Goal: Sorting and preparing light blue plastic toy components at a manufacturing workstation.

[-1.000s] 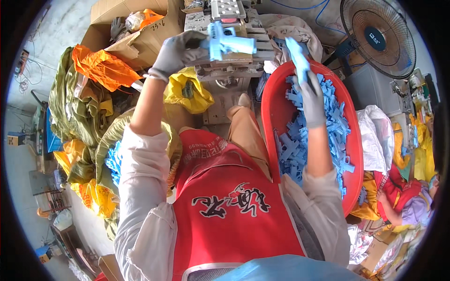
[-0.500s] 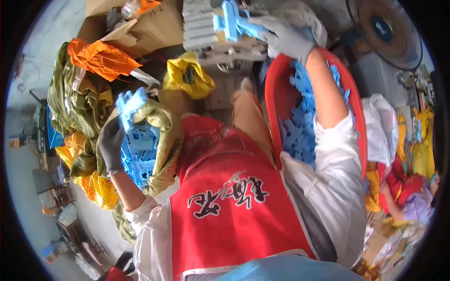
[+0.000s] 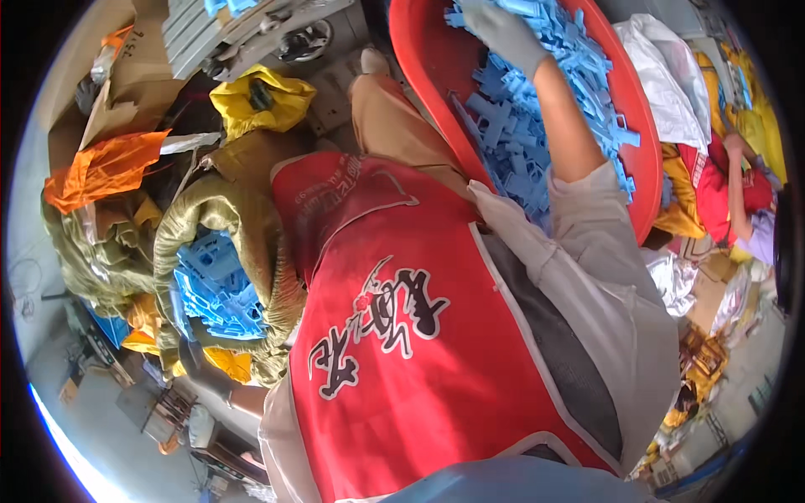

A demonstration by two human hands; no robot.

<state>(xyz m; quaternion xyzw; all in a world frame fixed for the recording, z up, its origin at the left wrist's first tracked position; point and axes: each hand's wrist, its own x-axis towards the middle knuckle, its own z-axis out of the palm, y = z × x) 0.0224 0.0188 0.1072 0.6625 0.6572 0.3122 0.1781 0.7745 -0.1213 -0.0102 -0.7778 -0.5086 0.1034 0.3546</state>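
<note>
My left hand (image 3: 204, 366) in a grey glove is closed on a narrow light-blue plastic part (image 3: 178, 312), held at the near left edge of an olive cloth sack (image 3: 270, 225). The sack's mouth is rolled back, and many blue moulded plastic parts (image 3: 216, 277) fill it. At the top edge of the picture, my right hand (image 3: 506, 35), also gloved, reaches over the far part of a red oval tub (image 3: 631, 92). Loose blue parts (image 3: 511, 117) lie heaped inside that tub. The right fingertips point away at the picture's edge, so their grip does not show.
A grey machine (image 3: 243, 42) with blue pieces at its top edge stands beyond my feet. Around the sack lie a yellow bag (image 3: 258, 99), orange plastic (image 3: 105, 168) and a cardboard box (image 3: 109, 109). Another person (image 3: 742, 197) is at the far right, past a white sack (image 3: 662, 80).
My right hand has left the machine, where it held a blue part, and moved over the tub. The left hand has lowered from above the sack to its near edge. The view has turned right.
</note>
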